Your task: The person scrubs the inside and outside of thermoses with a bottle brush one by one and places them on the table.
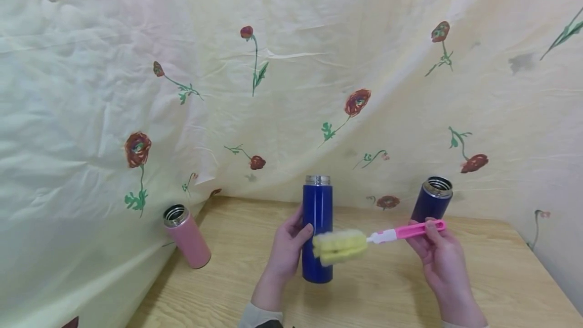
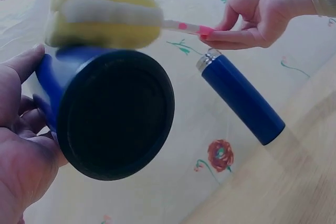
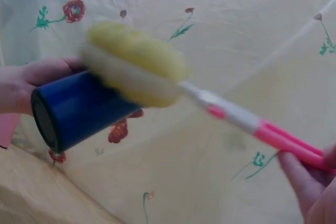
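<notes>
My left hand (image 1: 284, 252) grips a tall blue thermos bottle (image 1: 318, 209), its bare steel mouth upward and no lid on it. The bottle seems raised off the table, and its dark base (image 2: 115, 116) faces the left wrist camera. Between thumb and fingers, my right hand (image 1: 442, 264) holds a bottle brush (image 1: 407, 231) by its pink handle. The brush's yellow and white sponge head (image 3: 134, 66) lies across the bottle's side, slightly blurred. Whether the sponge presses on the bottle or is just in front of it, I cannot tell.
A pink bottle (image 1: 190, 242) without a lid stands on the left of the wooden table (image 1: 237, 247). Behind my right hand stands a dark blue lidless bottle (image 1: 428, 207). Flower-patterned cloth (image 1: 282, 115) hangs along the table's back and left edges.
</notes>
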